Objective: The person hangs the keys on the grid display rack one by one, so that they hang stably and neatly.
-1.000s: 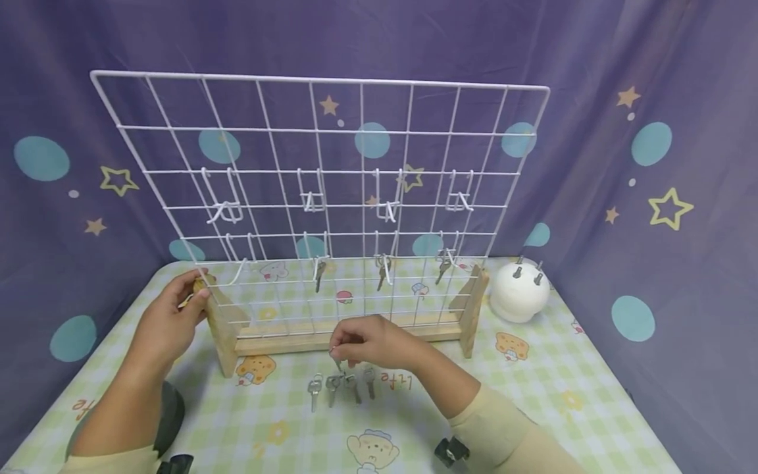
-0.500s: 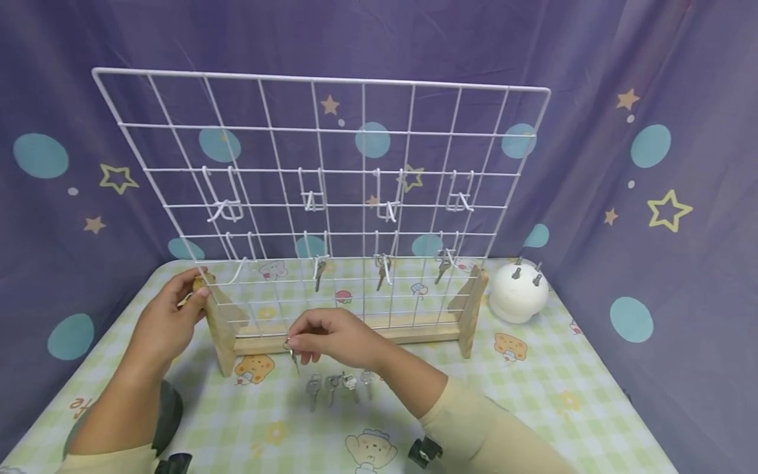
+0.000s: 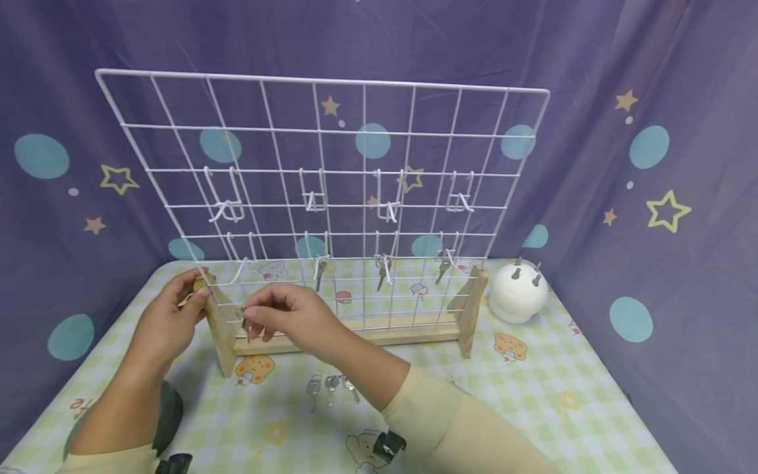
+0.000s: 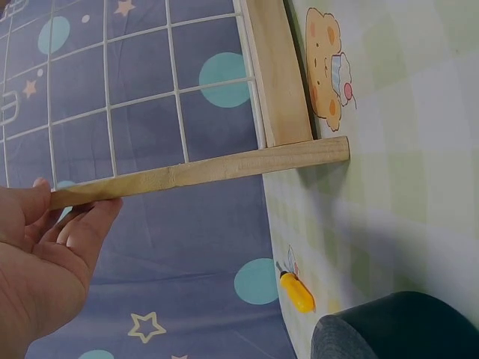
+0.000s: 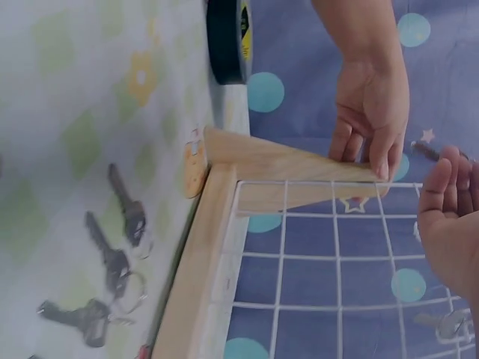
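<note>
This seems to be a small indoor corner closed by curtains, with one counter (image 3: 610,415) in it. The purple curtains (image 3: 450,39) hang behind and at the sides, printed with pale blue ovals (image 3: 650,146) and stars (image 3: 625,100). A green-and-white checked tablecloth (image 3: 539,372) covers the counter; its cartoon figures (image 3: 510,347) and flowers (image 3: 570,400) give a homely, rather childlike look. The white wire grid rack (image 3: 364,207) with hooks (image 3: 388,210), on wooden supports (image 3: 472,316), resembles a small shop display. Whether the room belongs to a home, shop or studio cannot be told.
</note>
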The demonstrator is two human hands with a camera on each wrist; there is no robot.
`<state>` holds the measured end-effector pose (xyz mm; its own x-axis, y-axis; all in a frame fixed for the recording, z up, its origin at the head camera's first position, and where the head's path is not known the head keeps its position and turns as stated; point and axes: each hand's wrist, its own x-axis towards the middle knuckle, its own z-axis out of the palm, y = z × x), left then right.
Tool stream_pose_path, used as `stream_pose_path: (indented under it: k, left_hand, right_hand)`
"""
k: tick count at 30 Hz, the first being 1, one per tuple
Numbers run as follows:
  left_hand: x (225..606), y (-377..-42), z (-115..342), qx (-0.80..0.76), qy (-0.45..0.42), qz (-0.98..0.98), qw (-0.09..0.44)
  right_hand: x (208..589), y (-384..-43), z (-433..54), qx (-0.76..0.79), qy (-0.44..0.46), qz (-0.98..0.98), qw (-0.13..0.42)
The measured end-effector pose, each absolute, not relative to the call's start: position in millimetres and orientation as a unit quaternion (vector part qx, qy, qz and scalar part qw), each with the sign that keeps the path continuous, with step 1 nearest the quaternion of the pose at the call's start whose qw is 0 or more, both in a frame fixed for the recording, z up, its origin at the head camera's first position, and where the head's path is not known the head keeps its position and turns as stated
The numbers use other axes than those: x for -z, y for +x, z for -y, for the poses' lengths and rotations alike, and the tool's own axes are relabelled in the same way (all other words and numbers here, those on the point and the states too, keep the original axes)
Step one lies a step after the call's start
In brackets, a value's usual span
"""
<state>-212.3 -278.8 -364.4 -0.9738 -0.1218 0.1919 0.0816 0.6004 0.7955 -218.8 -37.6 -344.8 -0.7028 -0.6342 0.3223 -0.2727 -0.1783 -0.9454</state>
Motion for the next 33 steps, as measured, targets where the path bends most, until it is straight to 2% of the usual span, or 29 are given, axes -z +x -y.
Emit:
stream_pose_path:
  k: [10, 20, 33]
  left_hand:
    - [365, -212, 280, 0.451, 0.013, 0.885, 0.117]
    - [365, -212, 279, 0.454, 0.0, 0.883, 0.118]
    - [367, -213, 279, 0.458, 0.001, 0.881, 0.122]
  right_hand:
    - [331, -226, 57, 0.714, -0.332, -0.607, 0.107]
    - [333, -235, 61, 0.722, -0.303, -0.611, 0.116]
    - [331, -234, 58, 0.718, -0.349, -0.593, 0.105]
